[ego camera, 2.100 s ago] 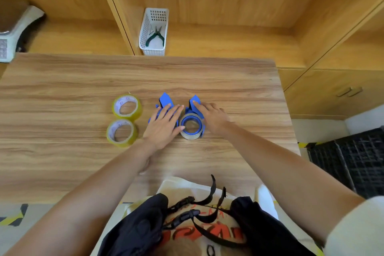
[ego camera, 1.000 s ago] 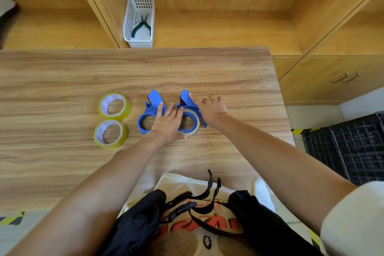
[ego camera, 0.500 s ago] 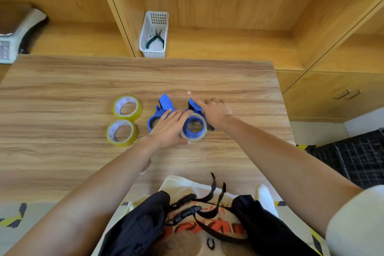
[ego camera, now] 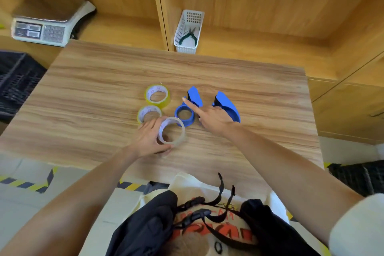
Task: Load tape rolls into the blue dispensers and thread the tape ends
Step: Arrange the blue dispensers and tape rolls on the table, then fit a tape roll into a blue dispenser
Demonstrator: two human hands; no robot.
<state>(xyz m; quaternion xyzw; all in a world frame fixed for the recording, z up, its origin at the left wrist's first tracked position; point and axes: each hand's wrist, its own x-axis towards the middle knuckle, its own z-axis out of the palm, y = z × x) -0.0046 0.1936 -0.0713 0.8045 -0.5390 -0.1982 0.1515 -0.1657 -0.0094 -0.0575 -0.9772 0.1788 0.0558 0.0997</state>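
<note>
Two blue dispensers lie mid-table: the left dispenser [ego camera: 186,110] shows an empty blue ring, the right dispenser [ego camera: 227,106] is partly under my right hand [ego camera: 214,119]. That hand rests on the right dispenser with its index finger stretched over the left one. My left hand [ego camera: 148,140] grips a thin clear tape roll [ego camera: 172,133], tilted just above the table in front of the left dispenser. Two yellow tape rolls lie flat to the left, a far roll [ego camera: 157,95] and a near roll [ego camera: 148,114] touching my left fingers.
The wooden table [ego camera: 104,81] ends close to my body. A white basket [ego camera: 189,31] with pliers stands on the shelf behind, a weighing scale [ego camera: 49,21] at the far left. Black crates [ego camera: 14,81] sit on the floor at both sides.
My left hand has lifted the clear roll off the right dispenser and brought it leftward and nearer. My right hand stays on the right dispenser, index finger now extended.
</note>
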